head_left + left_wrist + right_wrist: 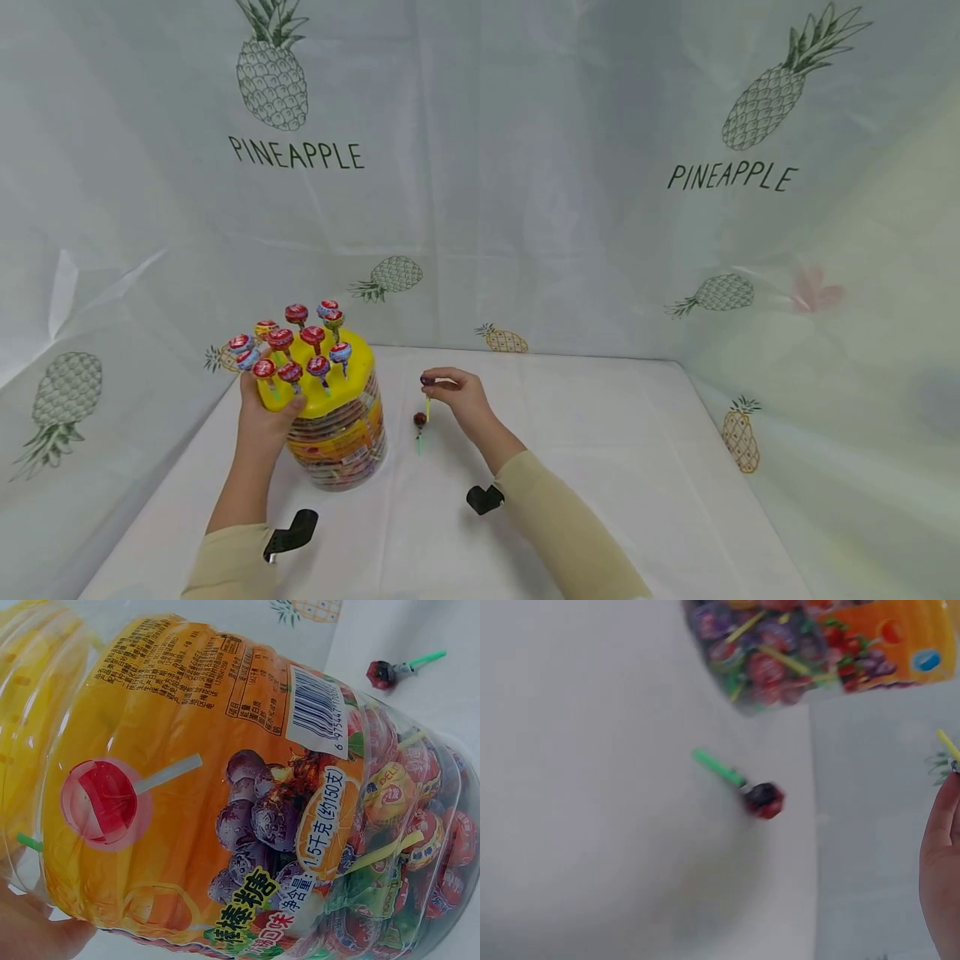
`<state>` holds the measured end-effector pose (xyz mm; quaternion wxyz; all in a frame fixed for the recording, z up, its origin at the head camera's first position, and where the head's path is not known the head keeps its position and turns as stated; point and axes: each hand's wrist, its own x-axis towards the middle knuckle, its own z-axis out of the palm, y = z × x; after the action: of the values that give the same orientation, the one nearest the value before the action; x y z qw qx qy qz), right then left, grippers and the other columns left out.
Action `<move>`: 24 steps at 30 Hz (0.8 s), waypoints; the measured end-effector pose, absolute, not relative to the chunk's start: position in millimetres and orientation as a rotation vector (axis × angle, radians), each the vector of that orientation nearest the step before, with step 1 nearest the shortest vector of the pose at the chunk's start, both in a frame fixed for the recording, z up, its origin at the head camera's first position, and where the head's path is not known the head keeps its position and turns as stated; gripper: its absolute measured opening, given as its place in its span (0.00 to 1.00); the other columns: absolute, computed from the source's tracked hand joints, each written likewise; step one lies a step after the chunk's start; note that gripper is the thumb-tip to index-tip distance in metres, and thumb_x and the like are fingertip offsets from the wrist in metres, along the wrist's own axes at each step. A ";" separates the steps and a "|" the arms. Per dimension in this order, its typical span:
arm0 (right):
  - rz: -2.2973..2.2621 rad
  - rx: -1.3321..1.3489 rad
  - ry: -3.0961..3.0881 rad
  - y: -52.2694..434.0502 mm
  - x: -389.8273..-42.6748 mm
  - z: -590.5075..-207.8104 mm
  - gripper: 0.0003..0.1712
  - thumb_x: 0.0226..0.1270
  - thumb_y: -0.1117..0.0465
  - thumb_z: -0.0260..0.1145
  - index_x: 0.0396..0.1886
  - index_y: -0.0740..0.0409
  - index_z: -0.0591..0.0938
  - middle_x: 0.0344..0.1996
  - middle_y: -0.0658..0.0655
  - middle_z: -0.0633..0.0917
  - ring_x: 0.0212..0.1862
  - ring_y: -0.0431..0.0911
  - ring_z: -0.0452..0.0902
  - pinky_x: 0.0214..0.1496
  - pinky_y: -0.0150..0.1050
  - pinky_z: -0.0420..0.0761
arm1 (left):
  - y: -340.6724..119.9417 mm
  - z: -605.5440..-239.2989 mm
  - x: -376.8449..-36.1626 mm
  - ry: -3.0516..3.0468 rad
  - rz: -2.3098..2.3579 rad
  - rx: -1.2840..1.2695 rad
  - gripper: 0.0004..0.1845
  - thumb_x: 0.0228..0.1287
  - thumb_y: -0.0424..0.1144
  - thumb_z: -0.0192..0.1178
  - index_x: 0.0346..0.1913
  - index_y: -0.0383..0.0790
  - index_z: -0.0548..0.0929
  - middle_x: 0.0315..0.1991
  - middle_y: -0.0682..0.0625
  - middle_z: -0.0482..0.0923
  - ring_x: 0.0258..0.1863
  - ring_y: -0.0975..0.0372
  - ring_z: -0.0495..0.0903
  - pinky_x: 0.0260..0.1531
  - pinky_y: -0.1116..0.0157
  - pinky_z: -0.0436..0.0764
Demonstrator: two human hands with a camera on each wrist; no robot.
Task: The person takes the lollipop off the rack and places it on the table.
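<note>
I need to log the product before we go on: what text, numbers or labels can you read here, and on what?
"PINEAPPLE" on the backdrop cloth, printed twice, under pineapple drawings.
"1.5千克(约150支)" on the candy jar label.
"净含量:" beside it on the same label.
"棒棒糖" in large letters low on the label.
Barcode digits starting "6 9" on the jar; the rest are unclear.
Fine print on the label's top: too small.
Lollipop wrappers' lettering: blurred.

Both arms wear long, plain beige sleeves of soft knit, the left sleeve (225,567) ending at the forearm, the right sleeve (558,525) near the wrist. A small black camera mount sits on each: one on the left (291,533), one on the right (484,498). The left hand (262,412) and right hand (463,398) are bare.
</note>
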<state>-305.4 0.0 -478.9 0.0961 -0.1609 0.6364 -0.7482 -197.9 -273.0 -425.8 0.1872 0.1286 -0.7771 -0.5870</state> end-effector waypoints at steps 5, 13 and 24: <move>-2.160 -0.411 1.895 8.0 -306.1 -501.1 0.17 0.62 0.74 0.66 0.52 0.69 0.82 0.48 0.64 0.84 0.45 0.46 0.84 0.54 0.42 0.80 | -273.1 -425.9 -197.4 -2.186 -1.651 0.355 0.47 0.64 0.52 0.62 0.76 0.63 0.41 0.75 0.43 0.52 0.71 0.46 0.56 0.68 0.48 0.58; -1.978 -0.359 2.104 11.7 -311.5 -531.2 0.18 0.57 0.76 0.69 0.49 0.65 0.85 0.43 0.60 0.87 0.42 0.45 0.84 0.46 0.38 0.83 | -274.3 -425.0 -197.2 -2.174 -1.675 0.363 0.47 0.64 0.51 0.63 0.75 0.63 0.41 0.75 0.43 0.52 0.71 0.46 0.55 0.68 0.47 0.57; -1.758 -0.414 2.277 15.0 -318.4 -561.1 0.17 0.54 0.75 0.72 0.44 0.61 0.87 0.38 0.54 0.86 0.37 0.42 0.81 0.37 0.34 0.81 | -274.6 -426.0 -197.2 -2.165 -1.695 0.367 0.48 0.63 0.51 0.63 0.76 0.62 0.41 0.76 0.43 0.50 0.72 0.46 0.54 0.68 0.47 0.57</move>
<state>-318.4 15.0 -561.1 0.1176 -0.1415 0.7780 -0.6007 -197.2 -274.6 -426.0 0.1829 0.1301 -0.7673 -0.6008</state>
